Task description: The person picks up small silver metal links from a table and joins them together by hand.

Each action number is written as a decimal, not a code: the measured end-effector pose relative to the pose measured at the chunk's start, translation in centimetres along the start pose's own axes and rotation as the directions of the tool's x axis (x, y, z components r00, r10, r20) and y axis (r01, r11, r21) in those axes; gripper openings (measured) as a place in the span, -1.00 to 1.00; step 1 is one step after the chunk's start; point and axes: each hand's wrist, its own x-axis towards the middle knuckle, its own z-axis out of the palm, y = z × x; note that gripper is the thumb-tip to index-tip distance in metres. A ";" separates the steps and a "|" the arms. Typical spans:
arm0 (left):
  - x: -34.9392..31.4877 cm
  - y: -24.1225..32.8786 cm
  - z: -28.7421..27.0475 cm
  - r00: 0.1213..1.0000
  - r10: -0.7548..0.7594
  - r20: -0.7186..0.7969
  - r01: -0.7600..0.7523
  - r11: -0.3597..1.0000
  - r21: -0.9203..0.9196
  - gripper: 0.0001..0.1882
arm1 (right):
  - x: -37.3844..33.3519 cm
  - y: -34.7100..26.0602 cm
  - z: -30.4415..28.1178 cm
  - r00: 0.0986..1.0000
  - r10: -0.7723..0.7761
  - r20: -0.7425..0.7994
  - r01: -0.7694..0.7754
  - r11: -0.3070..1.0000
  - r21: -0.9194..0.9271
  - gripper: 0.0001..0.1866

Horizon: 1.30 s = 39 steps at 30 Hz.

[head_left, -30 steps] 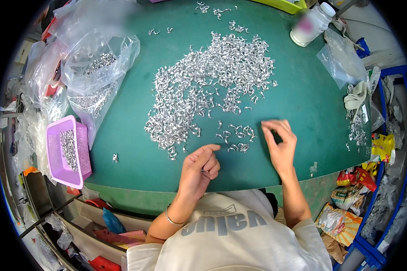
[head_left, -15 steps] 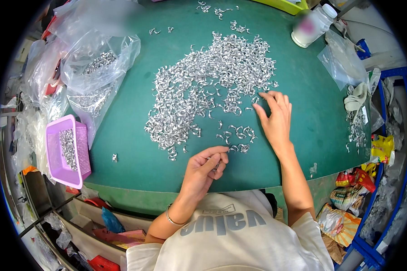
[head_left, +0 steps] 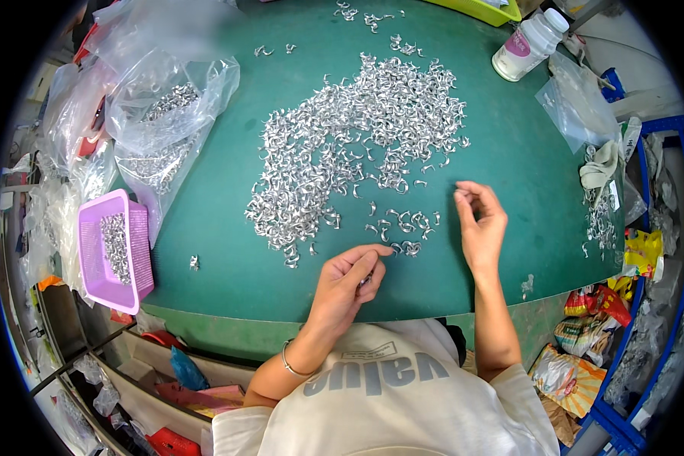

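While the big pile of small silver clips (head_left: 361, 144) spreads across the middle of the green mat (head_left: 228, 273), both hands work at its lower edge. At lower centre the left hand (head_left: 346, 281) rests on the mat with fingers curled together, thumb pressed to forefinger — something small and metallic seems pinched there, though I cannot tell for sure. A few loose clips (head_left: 403, 224) lie just beyond its fingertips. To the right of centre, the right hand (head_left: 479, 224) hovers with fingers loosely bent and close together, tips near the pile's edge; whether it grips a clip I cannot tell. A pink basket (head_left: 118, 254) of clips sits at the left, clear bags (head_left: 163, 114) at upper left, and a white bottle (head_left: 528, 45) at upper right.
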 end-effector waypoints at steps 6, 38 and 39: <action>-0.2 -0.1 0.0 0.999 -0.032 -0.031 0.032 0.999 -0.023 -0.79 | -0.2 -1.5 -1.8 0.965 -0.054 0.256 0.122 0.958 -0.260 -0.72; -1.8 -0.6 2.5 0.857 0.496 0.136 -0.476 0.662 0.579 -0.86 | -7.0 -5.4 -0.8 0.925 -0.031 0.379 -0.244 0.715 0.655 -0.79; -1.9 -0.6 2.5 0.863 0.486 0.138 -0.470 0.673 0.571 -0.86 | -7.0 -5.8 -0.9 0.934 -0.068 0.351 -0.178 0.762 0.622 -0.79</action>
